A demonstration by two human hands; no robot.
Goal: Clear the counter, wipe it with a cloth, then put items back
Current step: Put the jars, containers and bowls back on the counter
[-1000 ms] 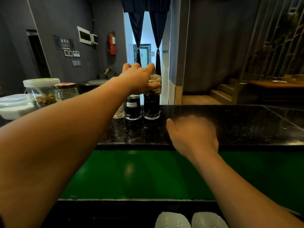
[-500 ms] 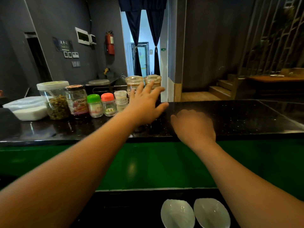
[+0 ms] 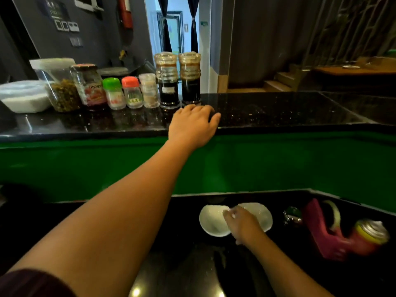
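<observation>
Two tall dark sauce bottles stand side by side on the black upper counter, at the right end of a row of jars. My left hand rests palm down on that counter's front edge, just in front of the bottles, fingers apart and holding nothing. On the lower black counter lie two white bowls. My right hand is down on them, fingertips at the rim where they meet; blur hides whether it grips.
Left of the bottles stand a clear shaker, a red-capped jar, a green-capped jar, a jam jar, a big lidded container and a white tub. A pink torch on a can lies at the lower right.
My left hand let go of the right sauce bottle and came back to the counter edge. My right hand dropped from the upper counter to the white bowls. My view tilted down.
</observation>
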